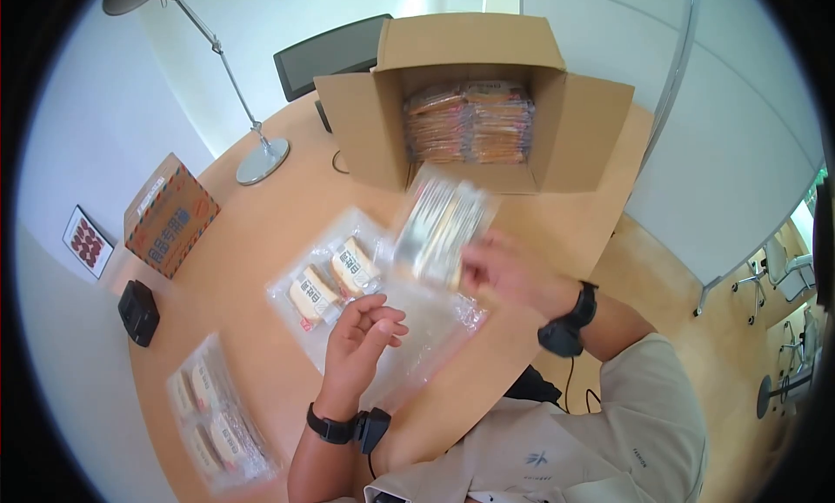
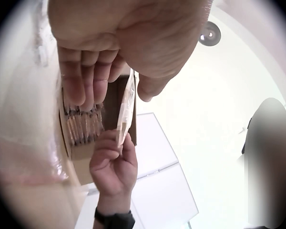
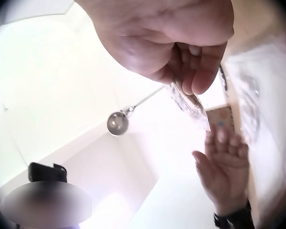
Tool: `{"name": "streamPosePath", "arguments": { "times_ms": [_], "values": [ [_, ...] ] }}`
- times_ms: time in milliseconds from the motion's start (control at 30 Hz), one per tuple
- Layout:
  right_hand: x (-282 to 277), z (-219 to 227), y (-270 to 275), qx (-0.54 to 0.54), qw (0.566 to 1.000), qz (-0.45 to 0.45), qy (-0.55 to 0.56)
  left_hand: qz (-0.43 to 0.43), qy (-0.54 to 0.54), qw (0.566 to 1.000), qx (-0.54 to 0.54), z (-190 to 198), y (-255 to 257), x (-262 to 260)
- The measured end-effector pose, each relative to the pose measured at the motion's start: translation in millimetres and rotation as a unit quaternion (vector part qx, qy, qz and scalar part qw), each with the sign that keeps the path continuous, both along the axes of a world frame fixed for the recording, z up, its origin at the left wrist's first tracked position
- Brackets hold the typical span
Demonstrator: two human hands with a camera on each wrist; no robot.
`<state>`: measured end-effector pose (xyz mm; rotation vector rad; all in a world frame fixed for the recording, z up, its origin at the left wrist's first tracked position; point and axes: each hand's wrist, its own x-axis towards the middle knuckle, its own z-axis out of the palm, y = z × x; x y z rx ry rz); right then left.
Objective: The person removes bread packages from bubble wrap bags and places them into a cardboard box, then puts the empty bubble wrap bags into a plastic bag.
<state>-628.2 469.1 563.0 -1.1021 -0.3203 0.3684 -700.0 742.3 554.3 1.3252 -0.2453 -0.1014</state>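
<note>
My right hand (image 1: pixel 477 273) pinches the lower edge of a clear wrapped packet (image 1: pixel 442 227) and holds it in the air in front of the cardboard box (image 1: pixel 365 129); the packet is motion-blurred. In the right wrist view the right hand (image 3: pixel 190 71) grips the packet (image 3: pixel 189 106) by thumb and fingers. My left hand (image 1: pixel 380 322) hovers palm up with relaxed fingers, holding nothing, above a clear plastic bag (image 1: pixel 417 329) on the table. In the left wrist view the left hand (image 2: pixel 105 81) is empty, and the right hand (image 2: pixel 110 160) holds the packet (image 2: pixel 126 107) edge-on.
The open box holds several stacked packets (image 1: pixel 470 122). Two wrapped bread packs (image 1: pixel 335 281) lie inside the clear bag. Another filled bag (image 1: pixel 217 425) lies front left. A printed carton (image 1: pixel 170 216), a black device (image 1: pixel 139 312) and a lamp base (image 1: pixel 263 159) stand on the round wooden table (image 1: pixel 261 233).
</note>
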Motion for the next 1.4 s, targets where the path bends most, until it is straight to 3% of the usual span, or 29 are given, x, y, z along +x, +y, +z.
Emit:
{"name": "streamPosePath", "arguments": {
  "times_ms": [100,200,233,300,433,533,600,733,833,900,933,1000,1100,1200,1233,1300,1333,1367,1400],
  "values": [
    [66,26,-31,0.039,0.979,-0.187,-0.077,-0.005,0.005,0.999,0.047,-10,5,3],
    [126,54,-54,0.031,0.92,-0.37,-0.123,-0.034,0.01,0.995,0.093,-19,1,1],
    [142,60,-61,0.034,0.92,-0.37,-0.127,-0.043,0.007,0.993,0.113,-21,-2,0],
    [168,65,-70,-0.021,0.863,-0.479,-0.16,-0.045,-0.005,0.989,0.142,-25,-3,-2],
    [194,68,-66,-0.023,0.862,-0.484,-0.15,-0.047,-0.02,0.979,0.196,-32,-5,0],
    [210,62,-69,-0.019,0.882,-0.467,-0.055,-0.051,-0.029,0.975,0.216,-38,-5,0],
    [223,53,-77,0.051,0.923,-0.38,-0.001,-0.051,-0.033,0.973,0.223,-37,-6,1],
    [245,57,-88,0.088,0.929,-0.356,0.057,-0.051,-0.041,0.968,0.244,-37,-6,2],
    [245,58,-95,0.065,0.927,-0.369,0.036,-0.054,-0.045,0.965,0.253,-37,-7,4],
    [236,60,-103,-0.028,0.955,-0.284,0.082,-0.054,-0.046,0.963,0.26,-31,-7,2],
    [227,62,-99,-0.03,0.955,-0.282,0.084,-0.046,-0.067,0.955,0.285,-24,-7,1],
    [204,66,-85,-0.102,0.968,-0.229,0.035,-0.029,-0.085,0.948,0.305,-17,-5,5],
    [213,56,-88,-0.203,0.907,-0.298,-0.219,0.038,-0.193,0.89,0.41,-10,13,12],
    [228,54,-98,-0.143,0.933,-0.297,-0.146,0.122,-0.246,0.819,0.504,3,43,20],
    [215,64,-94,-0.17,0.93,-0.308,-0.111,0.128,-0.221,0.819,0.513,7,51,14],
    [193,65,-92,-0.159,0.943,-0.268,-0.113,0.032,-0.137,0.812,0.567,20,56,2],
    [183,62,-88,-0.149,0.949,-0.247,-0.126,0.038,-0.125,0.813,0.567,23,53,-4],
    [172,55,-84,-0.154,0.952,-0.236,-0.122,0.004,-0.131,0.785,0.606,23,42,-10],
    [157,44,-81,-0.163,0.971,-0.143,-0.104,-0.035,-0.134,0.755,0.64,18,34,-15]
  ]
}}
